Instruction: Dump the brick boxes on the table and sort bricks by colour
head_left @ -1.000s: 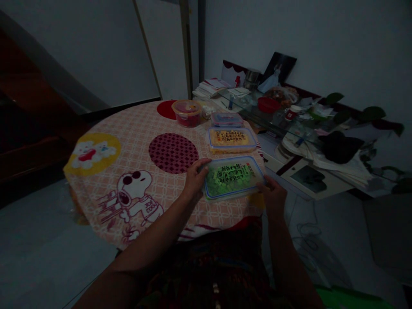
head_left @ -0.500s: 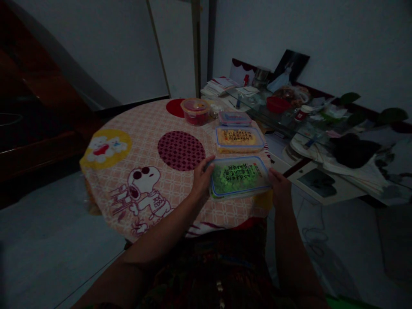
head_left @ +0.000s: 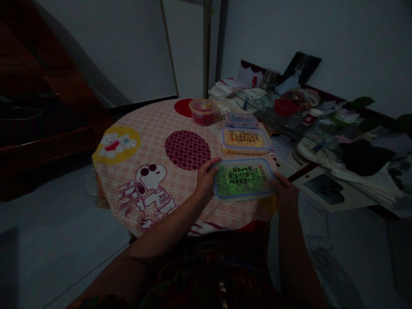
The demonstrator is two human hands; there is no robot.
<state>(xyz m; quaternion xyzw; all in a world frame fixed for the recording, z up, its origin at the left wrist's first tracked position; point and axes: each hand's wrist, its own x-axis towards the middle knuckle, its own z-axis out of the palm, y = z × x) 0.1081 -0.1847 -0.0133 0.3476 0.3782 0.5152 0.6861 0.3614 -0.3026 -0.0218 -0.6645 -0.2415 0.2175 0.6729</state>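
A rectangular food container (head_left: 243, 178) with a clear, blue-edged lid, dark writing and green contents sits between my hands at the table's near right side. My left hand (head_left: 206, 177) grips its left edge, thumb near the lid's rim. At the right edge my right hand (head_left: 286, 193) holds it, fingers partly hidden. Whether its underside touches the cloth I cannot tell. Just behind stands a similar container with yellow contents (head_left: 246, 140), and beyond that a smaller lidded container (head_left: 242, 120). Farther left is a round container with red contents (head_left: 203, 112).
A patterned cloth (head_left: 154, 128) covers the round table. Along the wall at right, a glass-topped cabinet carries papers (head_left: 227, 87), a red bowl (head_left: 286, 106), a cup (head_left: 312, 116) and a black cloth-like item (head_left: 366, 152). A wooden seat (head_left: 69, 92) stands at far left.
The whole scene has shifted slightly right in view as the camera turned left. Both hands still hold the green-filled container, with little change in their grip.
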